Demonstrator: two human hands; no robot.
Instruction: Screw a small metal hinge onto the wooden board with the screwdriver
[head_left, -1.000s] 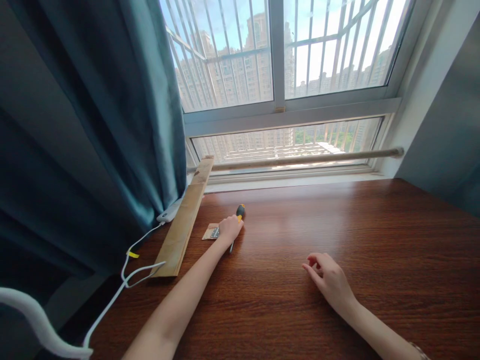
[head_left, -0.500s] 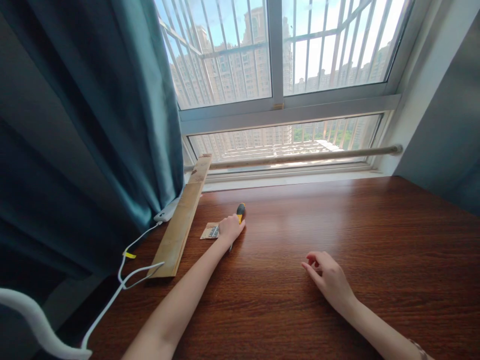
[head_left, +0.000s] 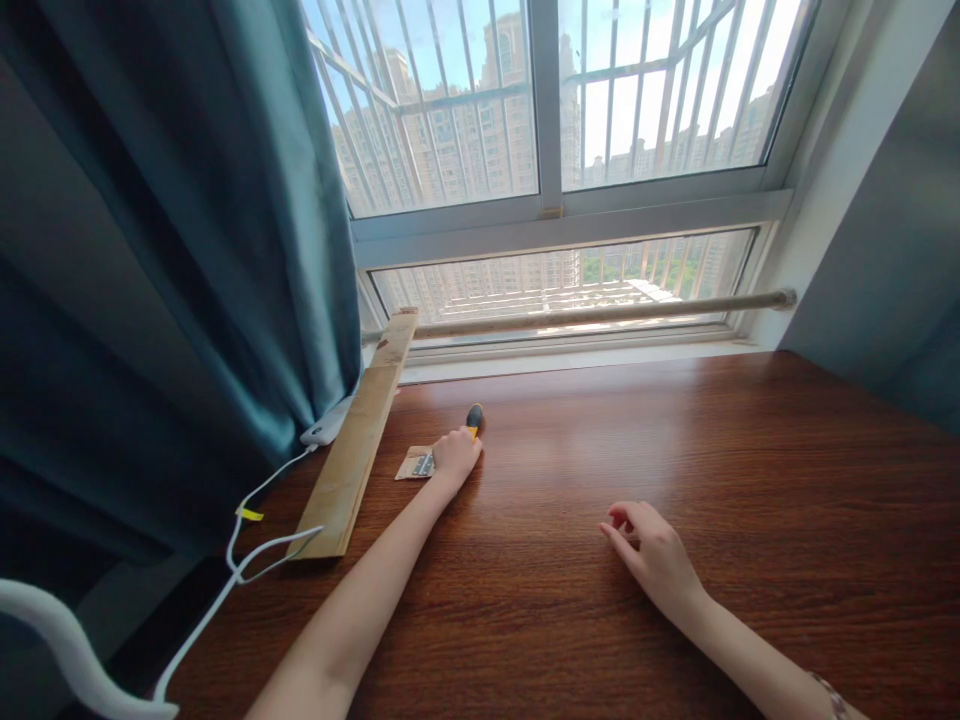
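My left hand point(head_left: 457, 455) is closed around a screwdriver point(head_left: 474, 418) with a black and yellow handle, low over the desk. The handle's end sticks out beyond my fingers, while the shaft is hidden under the hand. Just left of my fingers lies a small flat beige packet point(head_left: 409, 463) with dark grey, grid-like pieces in it, partly covered by the hand. Over the right part of the desk, my right hand point(head_left: 654, 548) is loosely curled, thumb and fingers apart, with nothing visible in it.
A long wooden board point(head_left: 358, 450) lies on the brown wooden desk point(head_left: 750, 450), its far end at the window rail point(head_left: 600, 316). Left of it are a white power strip point(head_left: 324, 426) and white cable point(head_left: 202, 625), beside a blue curtain point(head_left: 300, 250).
The view has shifted slightly, moving everything a little to the left. My left hand stays on the screwdriver, whose shaft tip no longer shows below it. The right hand keeps its loose curl.
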